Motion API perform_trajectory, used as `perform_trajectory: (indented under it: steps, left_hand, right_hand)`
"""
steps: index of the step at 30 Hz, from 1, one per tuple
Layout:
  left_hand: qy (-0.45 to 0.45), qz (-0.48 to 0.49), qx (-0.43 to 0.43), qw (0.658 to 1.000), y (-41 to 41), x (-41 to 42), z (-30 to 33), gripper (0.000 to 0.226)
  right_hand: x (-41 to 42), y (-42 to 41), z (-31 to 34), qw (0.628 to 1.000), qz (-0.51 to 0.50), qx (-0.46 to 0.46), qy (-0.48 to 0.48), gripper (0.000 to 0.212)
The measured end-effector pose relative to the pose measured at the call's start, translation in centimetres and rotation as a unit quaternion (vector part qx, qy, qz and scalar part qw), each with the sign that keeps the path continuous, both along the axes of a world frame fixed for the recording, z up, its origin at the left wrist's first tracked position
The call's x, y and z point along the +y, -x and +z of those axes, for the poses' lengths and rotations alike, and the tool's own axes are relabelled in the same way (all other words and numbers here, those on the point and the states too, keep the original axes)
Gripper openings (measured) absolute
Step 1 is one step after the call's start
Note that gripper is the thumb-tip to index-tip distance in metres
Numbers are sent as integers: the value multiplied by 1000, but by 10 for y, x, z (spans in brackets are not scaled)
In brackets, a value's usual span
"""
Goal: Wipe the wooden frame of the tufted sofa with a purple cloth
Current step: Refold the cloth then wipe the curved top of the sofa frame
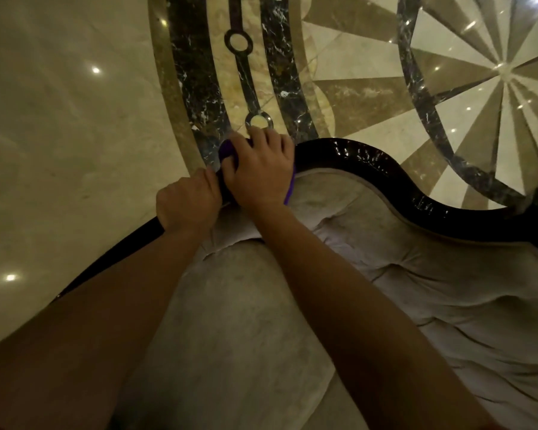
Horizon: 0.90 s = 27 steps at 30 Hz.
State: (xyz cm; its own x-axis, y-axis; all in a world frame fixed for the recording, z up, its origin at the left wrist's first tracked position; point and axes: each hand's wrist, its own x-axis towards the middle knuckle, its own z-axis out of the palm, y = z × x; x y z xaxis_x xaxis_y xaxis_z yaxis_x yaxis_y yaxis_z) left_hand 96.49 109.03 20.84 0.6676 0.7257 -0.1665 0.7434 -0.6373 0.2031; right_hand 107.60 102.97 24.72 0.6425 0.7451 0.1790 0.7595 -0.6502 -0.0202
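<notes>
Both hands sit at centre frame on the sofa's top rail. We see the right hand (261,169) spread palm-down over a purple cloth (227,150), fingers curled over the far side of the rail, pressing the cloth onto the wood. Cloth is mostly hidden under the hand; a bunched bit shows left of the knuckles and a thin purple edge (291,189) shows along the wrist's right side. Left hand (188,201) is just beside it, lower left, fingers wrapped shut around the wooden frame (385,169), thumb side touching the right hand.

Frame is glossy black, curving in an S-shape from lower left of the picture up under the hands and off to the right edge. Light reflections speckle its top right of the hands. Below the rail, the tufted sofa (416,274) back fills the lower right: pale grey-beige velvet-like fabric with deep folds, pale piping against the wood. Both bare forearms enter from the bottom edge.

Behind the rail we see a polished marble floor (59,119): plain beige at upper left, dark veined curved bands at top centre, a fan-pattern medallion (503,72) at upper right. Ceiling light spots reflect on it.
</notes>
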Motion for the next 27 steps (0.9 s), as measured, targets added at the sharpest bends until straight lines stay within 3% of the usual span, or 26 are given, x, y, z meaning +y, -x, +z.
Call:
perform_trajectory:
  steps: [5,10,14,17,22,25,27]
  left_hand:
    - [15,-18,-12,1000,2,4,1,32]
    - [23,10,-70,997,2,4,-5,55]
    - [36,-1,-94,995,1,3,-4,67]
    - [26,-36,-84,995,2,4,-2,64]
    - [46,-40,-81,995,-1,5,2,67]
    - [52,-41,-95,993,-1,4,5,76]
    - [46,-39,-113,992,-1,5,5,78]
  right_hand:
    - [3,7,2,999,22,15,23,36]
    - [-24,-30,30,1000,14,-9,24,35]
    - [-67,-90,62,994,-90,51,-31,39]
    - [-115,-124,76,974,-211,75,-20,41]
    - [-185,-133,87,940,-314,15,129,40]
    - [-206,-133,106,918,-267,-56,288,38]
    - [-214,-137,123,875,-229,-95,416,36]
